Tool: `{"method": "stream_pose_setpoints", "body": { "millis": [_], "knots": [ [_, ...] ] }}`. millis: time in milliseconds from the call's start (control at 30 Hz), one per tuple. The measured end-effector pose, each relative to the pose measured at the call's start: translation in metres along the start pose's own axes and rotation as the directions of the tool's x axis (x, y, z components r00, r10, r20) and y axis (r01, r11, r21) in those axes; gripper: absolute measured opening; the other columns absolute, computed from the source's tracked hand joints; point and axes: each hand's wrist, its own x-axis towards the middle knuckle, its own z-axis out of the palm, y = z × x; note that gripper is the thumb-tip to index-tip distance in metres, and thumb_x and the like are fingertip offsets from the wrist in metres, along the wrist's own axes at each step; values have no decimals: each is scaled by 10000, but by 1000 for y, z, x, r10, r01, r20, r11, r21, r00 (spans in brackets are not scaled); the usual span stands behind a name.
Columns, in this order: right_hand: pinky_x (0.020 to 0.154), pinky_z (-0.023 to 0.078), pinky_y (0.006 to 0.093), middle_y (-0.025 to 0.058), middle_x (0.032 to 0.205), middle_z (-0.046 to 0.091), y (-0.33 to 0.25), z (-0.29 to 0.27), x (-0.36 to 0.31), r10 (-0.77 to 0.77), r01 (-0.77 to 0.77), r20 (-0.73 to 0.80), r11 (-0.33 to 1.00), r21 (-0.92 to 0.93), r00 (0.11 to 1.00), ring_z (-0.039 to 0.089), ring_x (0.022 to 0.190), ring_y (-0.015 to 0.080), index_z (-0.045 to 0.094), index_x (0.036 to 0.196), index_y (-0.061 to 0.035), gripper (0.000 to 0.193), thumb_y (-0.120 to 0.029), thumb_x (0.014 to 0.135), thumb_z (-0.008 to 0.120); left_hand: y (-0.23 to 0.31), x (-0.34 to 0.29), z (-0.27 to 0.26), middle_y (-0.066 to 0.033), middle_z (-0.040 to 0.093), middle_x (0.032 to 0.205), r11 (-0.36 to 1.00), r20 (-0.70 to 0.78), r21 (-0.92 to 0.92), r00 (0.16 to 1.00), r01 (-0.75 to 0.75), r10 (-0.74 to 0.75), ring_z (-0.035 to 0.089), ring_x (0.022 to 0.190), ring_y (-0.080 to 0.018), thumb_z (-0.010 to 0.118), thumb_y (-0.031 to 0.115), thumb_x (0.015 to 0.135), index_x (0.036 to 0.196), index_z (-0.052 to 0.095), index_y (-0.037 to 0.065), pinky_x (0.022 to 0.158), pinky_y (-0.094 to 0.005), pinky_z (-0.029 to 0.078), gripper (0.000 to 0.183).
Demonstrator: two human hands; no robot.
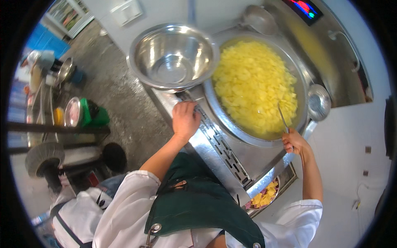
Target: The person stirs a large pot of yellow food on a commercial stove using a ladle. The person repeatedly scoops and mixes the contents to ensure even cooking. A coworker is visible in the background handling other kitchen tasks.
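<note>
The utensil (283,118) has its far end hidden among yellow pieces (254,84); the lit display (306,8) is cropped.

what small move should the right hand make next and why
Perhaps ease the metal tool gently through the yellow pieces: the right hand grips the tool, which points in toward them, and the left hand rests at the steel counter.

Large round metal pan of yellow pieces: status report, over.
Left hand on silver metal counter. Right hand gripping slim metal utensil, far end among yellow pieces. Shiny round steel bowl left of pan.
</note>
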Motion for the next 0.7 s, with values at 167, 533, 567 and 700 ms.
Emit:
{"method": "stream_pose_setpoints", "body": {
  "millis": [167,533,567,700],
  "knots": [
    [304,244,247,-44,611,377,6,4,22,-34,-7,230,985,174,973,307,385,59,478,1072,-151,242,-10,892,559,-1,-2,-1,-115,646,1106,1000,15,9,999,28,-29,578,1072,-355,698,117,767,1069,670,70,983,-499,459,306],
    [269,177,217,-84,600,397,47,65,37,-341,-219,515,626,749,786,293,366,11,602,1067,-117,128,-41,972,562,-4,1,4,-132,645,1076,994,35,97,999,-41,38,583,1080,-350,696,146,771,1050,665,69,998,-488,432,291],
    [268,177,218,-81,602,396,55,69,25,-326,-174,444,609,774,835,293,366,11,600,1066,-115,135,-32,969,555,-3,2,5,-126,649,1060,993,-31,99,997,-71,74,583,1079,-346,692,145,776,1043,673,76,998,-482,432,277],
    [257,171,227,-63,607,387,75,86,-14,-466,-98,404,553,828,787,279,359,19,571,1037,-106,158,15,957,510,-6,0,5,-116,656,1039,991,-23,91,995,-99,101,586,1073,-336,690,140,787,1034,677,83,1006,-476,428,254]
  ]
}}
